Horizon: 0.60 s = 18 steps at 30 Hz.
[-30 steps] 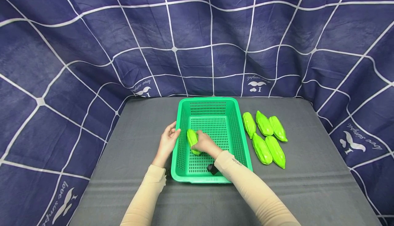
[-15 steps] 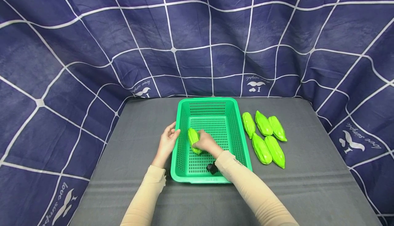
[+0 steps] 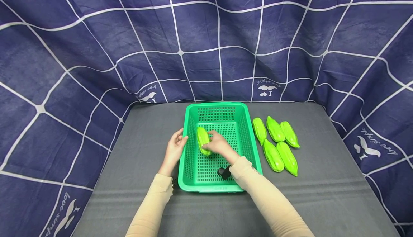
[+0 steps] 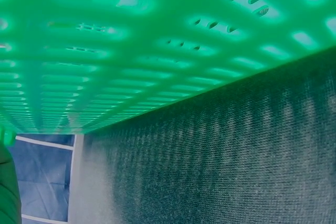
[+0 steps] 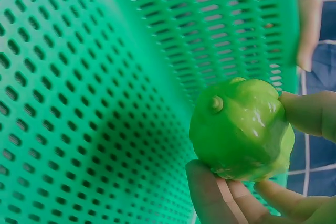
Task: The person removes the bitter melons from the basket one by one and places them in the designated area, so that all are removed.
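My right hand (image 3: 219,145) pinches a bright green, ridged bitter melon (image 3: 202,138) between thumb and fingers, inside the green plastic basket (image 3: 222,187). In the right wrist view the melon (image 5: 241,129) shows its blunt end with a small stem nub, held apart from the perforated floor, which carries a shadow. At the basket's left side my left hand (image 3: 175,146) touches the rim, its fingers relaxed along the outer wall. The left wrist view looks along the basket's slotted outer wall (image 4: 157,40), with a bit of finger (image 4: 8,187) at the left edge.
Several more bitter melons (image 3: 273,156) lie in a loose group on the grey cloth (image 3: 322,186) right of the basket. A blue curtain with white lines (image 3: 206,65) stands behind and at both sides. A black wrist camera (image 3: 223,172) sits under the right wrist.
My right hand has moved slightly away from me, with the bitter melon shifting the same way in its grip. The left hand stays at the rim.
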Tool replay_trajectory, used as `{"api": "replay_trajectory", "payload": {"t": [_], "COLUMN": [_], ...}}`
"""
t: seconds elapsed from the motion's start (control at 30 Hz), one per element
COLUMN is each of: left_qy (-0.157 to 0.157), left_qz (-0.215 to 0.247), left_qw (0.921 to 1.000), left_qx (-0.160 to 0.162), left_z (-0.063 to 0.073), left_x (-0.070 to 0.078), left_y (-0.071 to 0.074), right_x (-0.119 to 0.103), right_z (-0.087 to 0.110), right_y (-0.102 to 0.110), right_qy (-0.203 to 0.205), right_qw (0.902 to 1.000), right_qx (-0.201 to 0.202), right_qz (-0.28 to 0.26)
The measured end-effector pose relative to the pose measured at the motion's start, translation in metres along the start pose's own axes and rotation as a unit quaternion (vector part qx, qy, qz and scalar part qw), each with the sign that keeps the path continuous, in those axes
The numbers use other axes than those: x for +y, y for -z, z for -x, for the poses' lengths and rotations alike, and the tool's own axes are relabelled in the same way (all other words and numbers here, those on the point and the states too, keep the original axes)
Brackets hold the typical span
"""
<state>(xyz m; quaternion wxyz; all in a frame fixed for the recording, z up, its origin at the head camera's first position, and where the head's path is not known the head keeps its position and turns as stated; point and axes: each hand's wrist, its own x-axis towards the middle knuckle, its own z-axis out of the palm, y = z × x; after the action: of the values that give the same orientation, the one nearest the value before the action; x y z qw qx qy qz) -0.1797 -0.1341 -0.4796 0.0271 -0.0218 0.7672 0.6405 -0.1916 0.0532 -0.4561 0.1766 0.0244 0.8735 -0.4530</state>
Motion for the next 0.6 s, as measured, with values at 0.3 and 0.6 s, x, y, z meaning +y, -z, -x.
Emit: {"api": "replay_trajectory", "payload": {"t": [0.3,0.6], "left_qy": [-0.003,-0.006], "left_qz": [-0.010,-0.019], "left_qw": [0.9999,0.9998], "left_qx": [0.001,-0.003], "left_z": [0.002,0.003], "left_x": [0.003,0.005], "left_y": [0.000,0.001], "right_x": [-0.002,-0.003], "right_z": [0.006,0.015], "right_y": [0.024,0.048], "right_qy": [-0.007,0.002], "right_qw": [0.9980,0.9927], "right_qx": [-0.006,-0.002], "right_qz": [-0.062,-0.121]}}
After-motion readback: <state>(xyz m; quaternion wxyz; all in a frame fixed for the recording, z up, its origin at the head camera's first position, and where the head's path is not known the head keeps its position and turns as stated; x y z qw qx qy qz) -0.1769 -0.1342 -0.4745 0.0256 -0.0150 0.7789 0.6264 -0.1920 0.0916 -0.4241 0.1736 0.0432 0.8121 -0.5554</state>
